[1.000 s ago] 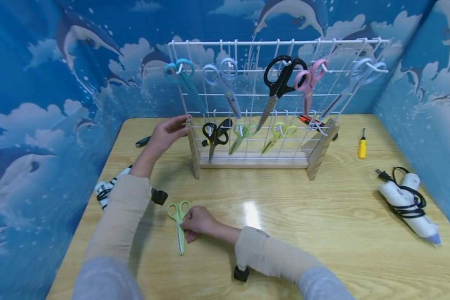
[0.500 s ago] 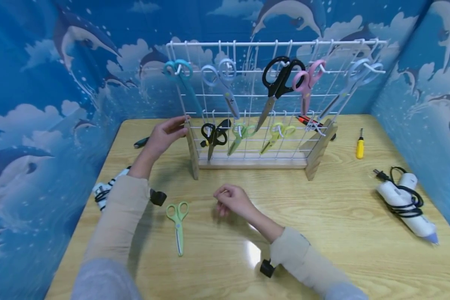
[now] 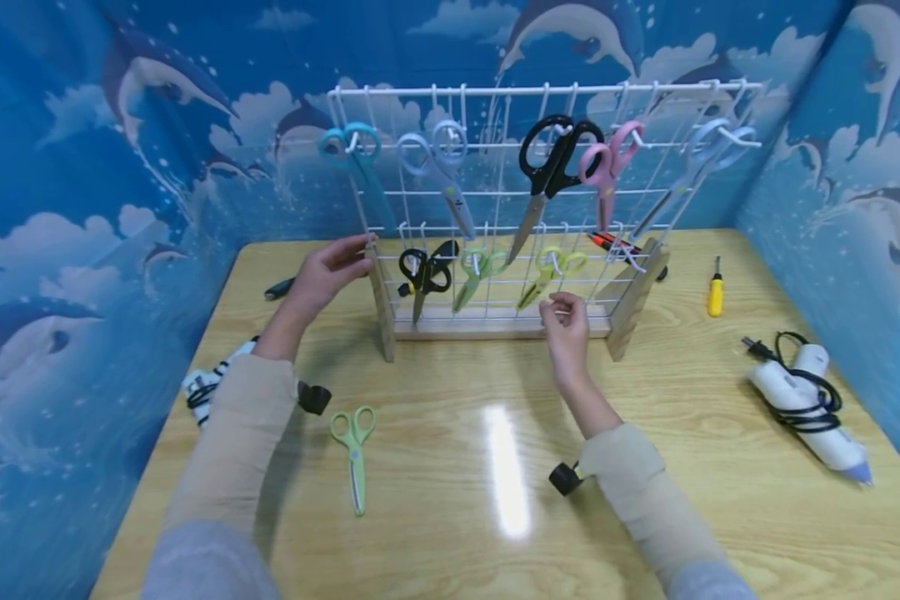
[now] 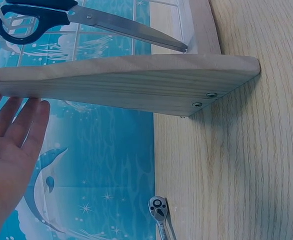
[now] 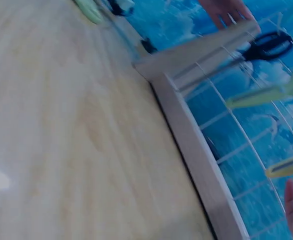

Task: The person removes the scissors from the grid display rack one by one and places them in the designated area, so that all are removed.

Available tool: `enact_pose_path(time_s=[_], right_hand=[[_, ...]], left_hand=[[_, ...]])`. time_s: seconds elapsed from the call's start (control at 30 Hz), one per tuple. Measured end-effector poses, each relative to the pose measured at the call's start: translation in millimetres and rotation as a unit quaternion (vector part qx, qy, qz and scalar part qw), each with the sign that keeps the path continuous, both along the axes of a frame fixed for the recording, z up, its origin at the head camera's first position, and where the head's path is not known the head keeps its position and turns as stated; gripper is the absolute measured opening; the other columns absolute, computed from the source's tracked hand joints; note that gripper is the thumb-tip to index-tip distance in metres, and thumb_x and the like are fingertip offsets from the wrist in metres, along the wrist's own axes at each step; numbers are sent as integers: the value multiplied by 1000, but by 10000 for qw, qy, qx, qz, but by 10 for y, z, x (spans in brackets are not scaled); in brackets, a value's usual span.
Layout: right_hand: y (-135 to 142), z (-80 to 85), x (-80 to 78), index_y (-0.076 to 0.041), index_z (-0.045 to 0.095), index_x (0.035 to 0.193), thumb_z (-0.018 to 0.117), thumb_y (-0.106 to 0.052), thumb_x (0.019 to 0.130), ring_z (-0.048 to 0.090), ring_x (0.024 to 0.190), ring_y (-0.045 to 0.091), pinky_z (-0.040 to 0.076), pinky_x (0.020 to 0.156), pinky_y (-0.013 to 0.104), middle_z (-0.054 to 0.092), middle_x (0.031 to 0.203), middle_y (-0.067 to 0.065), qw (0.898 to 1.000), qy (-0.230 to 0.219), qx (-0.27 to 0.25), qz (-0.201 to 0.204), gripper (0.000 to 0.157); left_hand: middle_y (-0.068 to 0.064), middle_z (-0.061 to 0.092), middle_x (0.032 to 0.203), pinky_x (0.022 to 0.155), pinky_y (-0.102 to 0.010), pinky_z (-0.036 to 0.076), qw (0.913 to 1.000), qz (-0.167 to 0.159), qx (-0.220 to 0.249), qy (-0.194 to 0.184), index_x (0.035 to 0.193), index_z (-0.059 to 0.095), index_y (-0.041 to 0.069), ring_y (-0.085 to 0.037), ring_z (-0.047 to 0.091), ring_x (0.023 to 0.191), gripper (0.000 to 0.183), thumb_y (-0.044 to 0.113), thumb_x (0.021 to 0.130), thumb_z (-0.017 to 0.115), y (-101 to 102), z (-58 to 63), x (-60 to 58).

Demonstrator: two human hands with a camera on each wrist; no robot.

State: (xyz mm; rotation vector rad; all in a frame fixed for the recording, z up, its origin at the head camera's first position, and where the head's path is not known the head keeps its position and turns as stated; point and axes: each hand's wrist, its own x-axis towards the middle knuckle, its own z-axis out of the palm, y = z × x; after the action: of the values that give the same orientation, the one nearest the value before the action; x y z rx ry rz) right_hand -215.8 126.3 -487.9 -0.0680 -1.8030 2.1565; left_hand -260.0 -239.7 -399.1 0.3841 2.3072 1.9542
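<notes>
A white wire rack [image 3: 495,193] on wooden legs holds several hanging scissors. My left hand [image 3: 330,271] rests on its left wooden leg [image 4: 121,80], fingers mostly straight against the wood. My right hand [image 3: 567,329] is just below the yellow-green scissors [image 3: 547,275] on the lower row, fingers loosely bent, with nothing visible in them. In the right wrist view those fingertips [image 5: 290,192] sit near the yellow blade [image 5: 286,166], seemingly just apart from it. Green scissors [image 3: 355,454] lie on the table, handles away from me. Black-handled scissors [image 3: 423,275] and green scissors [image 3: 477,271] hang beside the yellow-green pair.
On the upper row hang teal [image 3: 360,162], black [image 3: 553,167] and pink scissors [image 3: 607,167], among others. A yellow screwdriver [image 3: 715,292] and a white cord-wrapped tool [image 3: 802,400] lie right. A ratchet [image 4: 157,207] and another white cord-wrapped tool [image 3: 202,387] lie left.
My right hand has let go of the green scissors on the table and moved right and away from me to the rack's lower row. My left hand stays at the leg.
</notes>
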Motion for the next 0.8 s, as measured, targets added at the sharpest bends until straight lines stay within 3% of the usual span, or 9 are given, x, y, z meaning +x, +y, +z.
enact_pose_path(time_s=[0.07, 0.13, 0.33, 0.4, 0.5, 0.57, 0.67, 0.77, 0.8], right_hand=[[62, -92, -140, -11, 48, 106, 62, -21, 77, 50, 74, 13, 49, 56, 21, 48, 91, 5, 9997, 27, 206, -114, 33], [62, -48, -158, -14, 48, 108, 62, -25, 77, 50, 81, 13, 50, 65, 21, 49, 96, 4, 9995, 34, 318, -21, 36], [-92, 644, 172, -2, 44, 109, 56, -11, 80, 49, 88, 12, 46, 81, 24, 50, 97, 5, 9967, -349, 473, 568, 32], [-113, 782, 233, 0, 45, 104, 55, -7, 81, 50, 86, 11, 46, 81, 23, 51, 93, 4, 9962, -395, 389, 669, 26], [-64, 710, 164, -2, 48, 96, 57, -8, 80, 53, 84, 11, 47, 79, 23, 54, 91, 4, 9959, -257, 108, 864, 19], [-25, 626, 115, -1, 48, 94, 58, -11, 80, 54, 85, 15, 48, 79, 26, 55, 92, 9, 9959, -241, 99, 868, 19], [87, 380, -19, -1, 51, 94, 60, -13, 79, 56, 86, 17, 49, 78, 27, 57, 95, 11, 9953, -174, 153, 943, 22], [226, 56, -206, -3, 52, 95, 62, -15, 77, 57, 86, 20, 50, 76, 28, 58, 96, 11, 9940, -46, 61, 1088, 24], [271, 27, -231, -2, 52, 96, 61, -12, 78, 57, 87, 20, 50, 77, 28, 57, 96, 12, 9925, -97, -6, 1219, 23]], left_hand=[[1, 39, 130, 87, -29, 43, 10000, -13, 22, -7, 124, 43, 20, -13, 39, 116, 50, 20, 78, 61, -9, -22, -17], [1, 39, 130, 88, -29, 43, 10000, 52, -31, 4, 124, 44, 20, -14, 39, 115, 49, 21, 78, 60, 36, 69, 56], [-4, 40, 129, 91, -32, 40, 9979, 292, -580, 20, 125, 42, 15, -18, 41, 115, 45, 23, 82, 55, 332, 640, 505], [-6, 38, 130, 91, -32, 40, 9975, 288, -648, -47, 126, 40, 11, -20, 40, 115, 45, 20, 84, 53, 371, 721, 566], [-6, 39, 130, 91, -32, 41, 9969, 307, -727, -36, 127, 39, 10, -20, 40, 115, 47, 22, 84, 53, 361, 700, 553], [-6, 40, 128, 91, -33, 41, 9990, 161, -406, -104, 126, 41, 10, -20, 41, 114, 46, 22, 83, 53, 311, 636, 492], [-2, 42, 128, 88, -32, 43, 9999, 74, -126, 23, 125, 43, 17, -16, 41, 114, 46, 23, 81, 56, 62, 115, 97], [4, 41, 128, 85, -32, 45, 9994, 95, -156, 287, 124, 43, 25, -14, 42, 114, 47, 25, 80, 58, -199, -464, -349], [6, 40, 128, 84, -33, 46, 9989, 172, -212, 378, 124, 43, 27, -13, 42, 113, 48, 25, 79, 59, -288, -677, -507]])
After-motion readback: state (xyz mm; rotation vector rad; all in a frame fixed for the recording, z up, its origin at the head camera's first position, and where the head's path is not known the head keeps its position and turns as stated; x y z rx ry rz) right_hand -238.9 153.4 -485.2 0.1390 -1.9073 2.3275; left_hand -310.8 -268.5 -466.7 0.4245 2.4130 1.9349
